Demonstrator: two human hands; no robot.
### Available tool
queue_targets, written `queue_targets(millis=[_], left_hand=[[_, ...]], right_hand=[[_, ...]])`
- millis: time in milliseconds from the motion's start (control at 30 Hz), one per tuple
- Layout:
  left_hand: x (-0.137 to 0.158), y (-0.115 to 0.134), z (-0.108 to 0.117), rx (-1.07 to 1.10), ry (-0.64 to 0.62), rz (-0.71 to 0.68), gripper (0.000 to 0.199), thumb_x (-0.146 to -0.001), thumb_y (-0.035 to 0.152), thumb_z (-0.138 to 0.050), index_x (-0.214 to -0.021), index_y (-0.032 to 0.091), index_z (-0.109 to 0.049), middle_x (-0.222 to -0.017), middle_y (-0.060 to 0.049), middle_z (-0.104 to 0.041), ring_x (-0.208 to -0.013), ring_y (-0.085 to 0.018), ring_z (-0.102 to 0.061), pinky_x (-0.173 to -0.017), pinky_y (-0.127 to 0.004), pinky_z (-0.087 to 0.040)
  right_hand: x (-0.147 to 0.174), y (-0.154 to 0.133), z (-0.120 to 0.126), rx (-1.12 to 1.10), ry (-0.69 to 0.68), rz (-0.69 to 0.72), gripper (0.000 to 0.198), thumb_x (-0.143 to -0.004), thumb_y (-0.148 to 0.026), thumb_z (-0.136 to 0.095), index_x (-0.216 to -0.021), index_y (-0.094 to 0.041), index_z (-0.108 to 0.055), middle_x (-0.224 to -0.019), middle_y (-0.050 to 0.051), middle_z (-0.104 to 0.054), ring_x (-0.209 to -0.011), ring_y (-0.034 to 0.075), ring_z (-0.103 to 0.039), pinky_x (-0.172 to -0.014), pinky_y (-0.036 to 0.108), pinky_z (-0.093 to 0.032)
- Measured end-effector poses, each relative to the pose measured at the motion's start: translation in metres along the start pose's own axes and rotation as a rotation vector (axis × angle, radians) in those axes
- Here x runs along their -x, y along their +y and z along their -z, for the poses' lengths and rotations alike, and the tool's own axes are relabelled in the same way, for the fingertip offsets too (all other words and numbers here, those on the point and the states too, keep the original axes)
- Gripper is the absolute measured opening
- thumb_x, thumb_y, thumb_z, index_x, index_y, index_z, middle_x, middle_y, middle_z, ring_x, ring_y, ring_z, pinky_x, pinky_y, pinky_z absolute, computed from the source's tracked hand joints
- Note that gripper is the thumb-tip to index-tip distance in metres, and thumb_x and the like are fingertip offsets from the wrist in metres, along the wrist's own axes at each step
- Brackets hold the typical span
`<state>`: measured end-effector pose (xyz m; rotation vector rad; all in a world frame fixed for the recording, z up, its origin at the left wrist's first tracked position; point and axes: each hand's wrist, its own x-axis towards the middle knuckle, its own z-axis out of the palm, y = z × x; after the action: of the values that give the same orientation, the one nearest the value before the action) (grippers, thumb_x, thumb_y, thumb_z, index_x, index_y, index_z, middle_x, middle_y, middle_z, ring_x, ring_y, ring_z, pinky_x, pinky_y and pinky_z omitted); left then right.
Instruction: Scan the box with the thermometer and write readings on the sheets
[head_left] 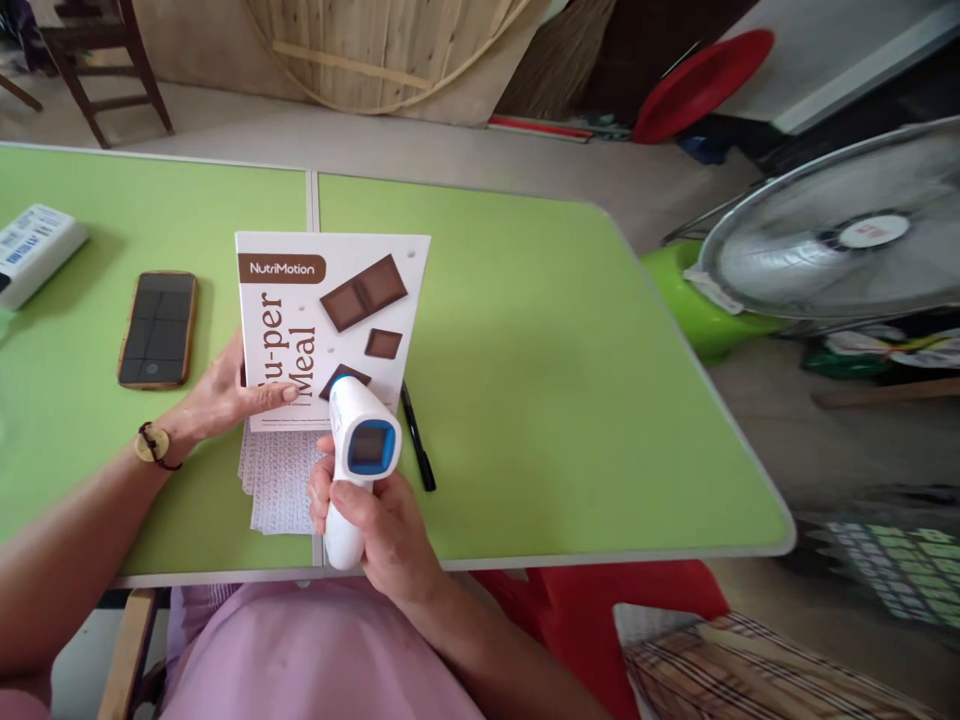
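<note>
My left hand (232, 390) grips a white box (281, 315) printed with "NutriMotion" and pieces of chocolate, the thumb lying across its front and the fingers hidden behind. My right hand (382, 520) is wrapped round the handle of a white infrared thermometer (360, 410). Its blue-framed screen faces me and looks dark; its front end overlaps the box's lower edge, and I cannot tell if they touch. Under the box lie several sheets of paper (281, 490) covered in small print or writing. A black pen (418, 440) rests just right of the thermometer.
A smartphone (157, 330) in a brown case and a white device (37, 250) lie at the left of the green table (562, 380). Beyond the right edge stands a large fan (840, 230). A red stool (600, 610) is below the front edge.
</note>
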<state>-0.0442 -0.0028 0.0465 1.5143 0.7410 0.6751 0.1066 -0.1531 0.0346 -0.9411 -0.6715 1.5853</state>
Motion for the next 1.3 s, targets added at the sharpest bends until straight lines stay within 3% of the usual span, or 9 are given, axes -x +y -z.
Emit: queue_targets(millis=[900, 1300], left_hand=[[-0.0015, 0.0015, -0.0005, -0.001, -0.033, -0.059, 0.045, -0.079, 0.037, -0.079, -0.111, 0.014, -0.059, -0.111, -0.013, -0.07, -0.096, -0.027, -0.069, -0.078, -0.036, -0.06], [-0.0009, 0.0008, 0.0017, -0.027, -0.035, -0.086, 0.039, -0.078, 0.037, -0.08, -0.104, 0.014, -0.063, -0.11, -0.011, -0.071, -0.094, -0.025, -0.069, -0.076, -0.033, -0.06]], right_hand=[[-0.0007, 0.0013, 0.0017, 0.013, 0.023, 0.001, 0.032, -0.079, -0.05, -0.071, -0.079, -0.021, -0.057, -0.063, -0.004, -0.054, -0.055, 0.01, -0.047, -0.054, 0.027, -0.039], [-0.0005, 0.0038, 0.0018, 0.041, -0.005, 0.02, 0.031, -0.081, -0.049, -0.069, -0.082, -0.022, -0.054, -0.067, -0.004, -0.053, -0.055, 0.009, -0.047, -0.055, 0.026, -0.043]])
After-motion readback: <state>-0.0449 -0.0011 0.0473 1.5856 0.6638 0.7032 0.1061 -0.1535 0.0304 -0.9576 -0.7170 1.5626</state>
